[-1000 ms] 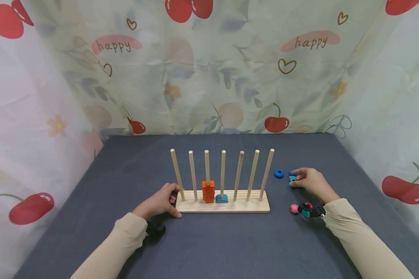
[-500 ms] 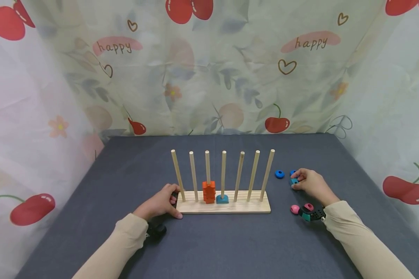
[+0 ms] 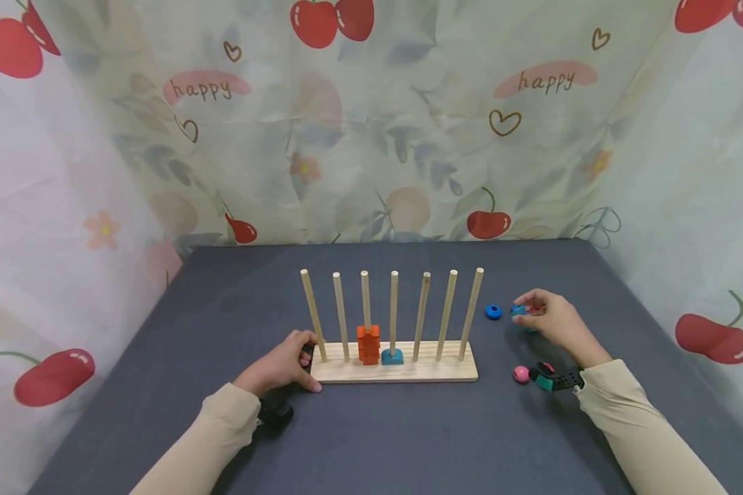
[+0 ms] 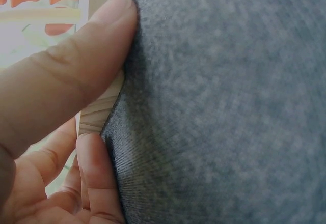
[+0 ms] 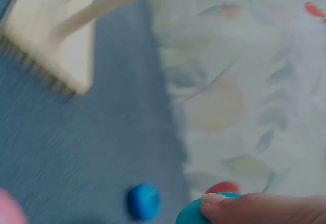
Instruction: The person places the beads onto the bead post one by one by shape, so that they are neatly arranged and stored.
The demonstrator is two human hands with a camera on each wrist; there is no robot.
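My left hand [image 3: 285, 364] grips the left end of a wooden pegboard [image 3: 347, 372], its thumb at the front edge, as the left wrist view shows close up. The board carries several upright pegs; an orange house-like block [image 3: 368, 345] is on the third from the left and a blue half-round block [image 3: 392, 357] at the foot of the fourth. Right of the board, my right hand [image 3: 556, 322] pinches a light-blue piece [image 5: 189, 215]; its thumb presses on it in the right wrist view, and fingers hide most of its shape.
A blue ring bead [image 3: 493, 312] lies between the board and my right hand. A pink ball-shaped bead [image 3: 521, 374] lies near my right wrist, with another pink piece partly hidden by the wristband [image 3: 554, 379]. A printed curtain [image 3: 371, 151] hangs behind the table.
My right hand has picked the light-blue piece up and raised it slightly. My left hand keeps its hold on the board. The head view has tilted a little.
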